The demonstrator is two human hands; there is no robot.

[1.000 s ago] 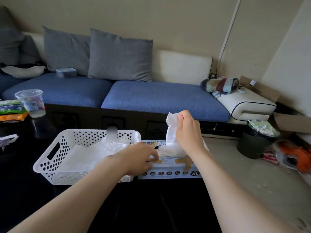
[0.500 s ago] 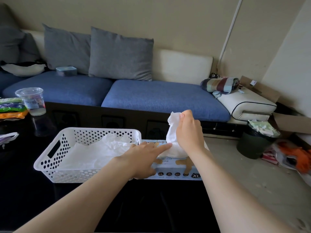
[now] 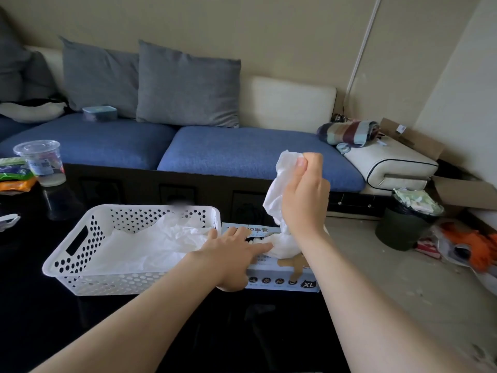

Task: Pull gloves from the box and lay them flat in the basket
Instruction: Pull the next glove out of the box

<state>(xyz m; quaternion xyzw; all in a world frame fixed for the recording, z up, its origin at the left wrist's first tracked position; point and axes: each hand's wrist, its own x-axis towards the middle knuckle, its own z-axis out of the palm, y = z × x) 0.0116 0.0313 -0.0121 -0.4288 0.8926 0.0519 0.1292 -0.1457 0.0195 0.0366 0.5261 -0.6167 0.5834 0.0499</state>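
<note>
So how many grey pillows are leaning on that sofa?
2 clearly: the left pillow and the right pillow, side by side against the backrest. Darker shapes at the far-left edge may be more.

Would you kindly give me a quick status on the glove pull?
Right hand pinching glove, partly out of box. Left hand flat, pressing box. Basket holds laid gloves. Nothing blocking.

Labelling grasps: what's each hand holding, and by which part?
Right hand pinches the glove by its upper end. Left hand presses the box with straight fingers, holding nothing.
</note>
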